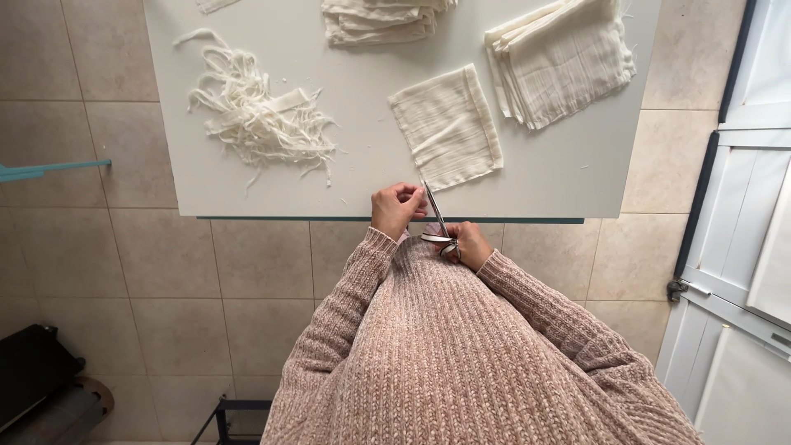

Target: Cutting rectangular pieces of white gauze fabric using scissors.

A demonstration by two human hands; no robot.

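Note:
My right hand [468, 243] grips the handles of a pair of scissors [434, 213] at the near edge of the white table [362, 177]; the blades point away from me toward a single cream cloth square [446, 125]. My left hand [395, 206] is beside the blades with fingers pinched together near them; whether it holds a scrap is too small to tell. Both arms wear a pink ribbed knit sweater.
A heap of cream fabric trimmings [259, 115] lies at the table's left. Two stacks of folded cream cloths [563, 58] [381, 20] sit at the back. Beige floor tiles surround the table; a white door [741, 231] stands at right, dark objects [37, 375] at lower left.

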